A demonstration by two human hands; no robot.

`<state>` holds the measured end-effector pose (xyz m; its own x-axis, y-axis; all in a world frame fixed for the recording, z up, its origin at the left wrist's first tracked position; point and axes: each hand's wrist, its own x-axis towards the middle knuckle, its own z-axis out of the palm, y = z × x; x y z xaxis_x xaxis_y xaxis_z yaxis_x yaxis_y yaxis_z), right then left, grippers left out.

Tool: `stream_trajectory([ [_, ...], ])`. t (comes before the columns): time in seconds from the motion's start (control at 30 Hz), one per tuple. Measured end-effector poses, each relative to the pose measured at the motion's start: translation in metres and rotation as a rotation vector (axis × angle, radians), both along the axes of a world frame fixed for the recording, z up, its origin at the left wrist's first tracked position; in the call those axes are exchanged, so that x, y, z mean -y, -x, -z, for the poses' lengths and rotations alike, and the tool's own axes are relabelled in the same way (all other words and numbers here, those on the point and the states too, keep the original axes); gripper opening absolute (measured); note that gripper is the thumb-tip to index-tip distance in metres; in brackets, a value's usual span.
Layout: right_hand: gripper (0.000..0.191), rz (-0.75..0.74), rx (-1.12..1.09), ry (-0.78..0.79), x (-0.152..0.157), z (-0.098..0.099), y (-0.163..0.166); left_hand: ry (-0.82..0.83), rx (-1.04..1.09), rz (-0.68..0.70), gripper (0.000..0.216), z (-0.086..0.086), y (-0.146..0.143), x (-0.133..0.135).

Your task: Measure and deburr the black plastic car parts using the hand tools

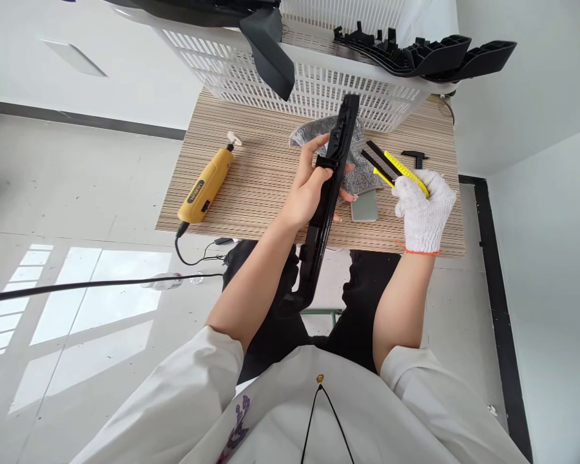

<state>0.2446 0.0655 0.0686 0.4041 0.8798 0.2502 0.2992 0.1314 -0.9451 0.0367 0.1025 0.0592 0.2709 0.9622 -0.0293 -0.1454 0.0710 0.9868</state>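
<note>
My bare left hand is wrapped round a long black plastic part, held upright on a slant over the table's front edge. The part's lower end bends to the left above my lap. In a white knitted glove, my right hand grips a yellow and black utility knife, its tip pointing up and left towards the part but apart from it. Behind the black part lies a grey cloth, partly hidden. Near my left fingertips rests a small grey-green square block.
On the wood-grain table a yellow rotary tool lies at left, its cord trailing off the edge. A black caliper sits beyond my right hand. At the back, a white slatted basket bears more black plastic parts.
</note>
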Motion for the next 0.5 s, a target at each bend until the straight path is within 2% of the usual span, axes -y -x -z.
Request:
stream_trajectory([
  [0.13, 0.021, 0.007, 0.016, -0.018, -0.0006, 0.0007, -0.0006, -0.004, 0.005, 0.022, 0.061, -0.0004, 0.0028, 0.0004],
  [0.37, 0.022, 0.013, 0.014, -0.008, -0.0009, 0.0002, -0.0009, 0.044, -0.004, -0.041, 0.049, -0.0014, -0.0013, 0.0004],
  [0.5, 0.023, 0.010, 0.029, -0.003, -0.0011, 0.0008, -0.0021, 0.046, -0.051, -0.012, 0.041, -0.0049, -0.0029, 0.0000],
])
